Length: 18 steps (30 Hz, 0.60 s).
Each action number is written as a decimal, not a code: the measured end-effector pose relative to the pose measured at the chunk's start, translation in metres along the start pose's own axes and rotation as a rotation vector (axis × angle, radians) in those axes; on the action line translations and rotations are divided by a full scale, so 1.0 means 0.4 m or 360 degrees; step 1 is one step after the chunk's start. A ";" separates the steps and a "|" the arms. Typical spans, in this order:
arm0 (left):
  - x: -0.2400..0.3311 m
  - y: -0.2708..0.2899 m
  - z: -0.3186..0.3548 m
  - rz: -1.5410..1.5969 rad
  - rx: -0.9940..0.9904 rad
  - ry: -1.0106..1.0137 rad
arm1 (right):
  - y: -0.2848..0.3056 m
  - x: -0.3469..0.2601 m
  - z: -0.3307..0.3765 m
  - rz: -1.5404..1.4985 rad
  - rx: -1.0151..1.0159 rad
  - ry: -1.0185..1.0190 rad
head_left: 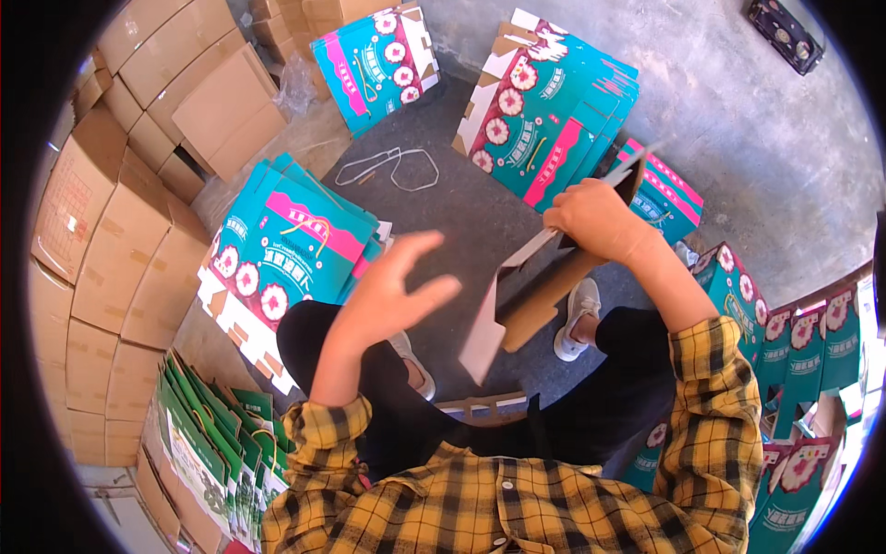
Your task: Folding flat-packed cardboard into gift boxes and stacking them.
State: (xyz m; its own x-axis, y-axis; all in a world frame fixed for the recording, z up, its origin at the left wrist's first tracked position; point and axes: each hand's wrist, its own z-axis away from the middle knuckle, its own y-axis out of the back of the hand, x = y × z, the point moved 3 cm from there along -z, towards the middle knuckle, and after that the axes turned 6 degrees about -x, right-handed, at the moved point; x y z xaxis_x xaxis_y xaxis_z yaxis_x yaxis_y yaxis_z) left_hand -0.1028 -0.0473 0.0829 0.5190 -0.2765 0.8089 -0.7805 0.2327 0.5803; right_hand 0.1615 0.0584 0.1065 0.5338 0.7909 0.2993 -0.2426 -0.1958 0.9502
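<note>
Grips a folded cardboard piece (544, 297) in the right hand (598, 220), near its far end, with fingers curled tightly over the edge. Appears to hang above the dark floor (484, 231), in front of the body, with the lower end between the white shoes (580, 321). Runs lengthwise on a slant, from far right to near middle. Leaves the left hand (386, 297) open and holding nothing, thumb and fingers spread, left of the cardboard and apart from its lower end. Makes that sideways gap, as judged, the relation that counts most, with the right hand nearer and in contact.

Looks stiff and thin-walled: pale on one flap, plain brown and rounded along another side, notched at the lower end. Shows beyond, at the dark floor's far right edge, a fanned stack of flat teal cartons (577, 102) with pink bands, round flower-like prints and white flaps. Repeats that print at the left edge in a second teal pile (263, 222). Includes a thin white cord (397, 151), loosely looped toward the far edge, and, at far left, matte brown boxes (92, 212) with taped seams.
</note>
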 end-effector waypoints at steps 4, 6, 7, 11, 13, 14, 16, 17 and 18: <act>-0.069 -0.186 -0.009 -0.0132 -0.0365 -0.0007 | -0.028 -0.090 -0.021 0.0137 0.0073 0.0254; -0.072 -0.261 -0.017 -0.0164 -0.0237 0.0068 | -0.068 -0.134 -0.032 0.0134 0.0158 0.0423; -0.083 -0.295 -0.029 -0.0158 -0.0239 0.0065 | -0.083 -0.152 -0.033 0.0114 0.0103 0.0454; -0.141 -0.371 -0.050 -0.0236 -0.0123 0.0089 | -0.143 -0.151 -0.012 -0.0156 0.0169 0.0308; -0.158 -0.379 -0.047 -0.0335 -0.0096 0.0112 | -0.149 -0.152 0.015 -0.0158 0.0399 0.0005; -0.169 -0.376 -0.042 -0.0344 -0.0062 0.0112 | -0.148 -0.146 0.039 -0.0154 0.0628 -0.0305; -0.186 -0.380 -0.033 -0.0356 -0.0035 0.0116 | -0.175 -0.143 0.075 -0.0423 0.0440 -0.0533; -0.192 -0.383 -0.030 -0.0322 0.0071 0.0067 | -0.200 -0.133 0.093 -0.0658 0.0549 -0.0804; -0.190 -0.384 -0.029 -0.0285 0.0178 0.0007 | -0.224 -0.121 0.117 -0.0883 0.0659 -0.1082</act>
State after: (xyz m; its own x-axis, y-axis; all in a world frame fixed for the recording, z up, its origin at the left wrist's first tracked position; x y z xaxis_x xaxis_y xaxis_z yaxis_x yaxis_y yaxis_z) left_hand -0.0182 -0.0514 -0.0666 0.6542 -0.2999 0.6943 -0.7093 0.0752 0.7009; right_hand 0.1954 0.0105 0.0108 0.8723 0.3538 -0.3377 0.4198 -0.1873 0.8881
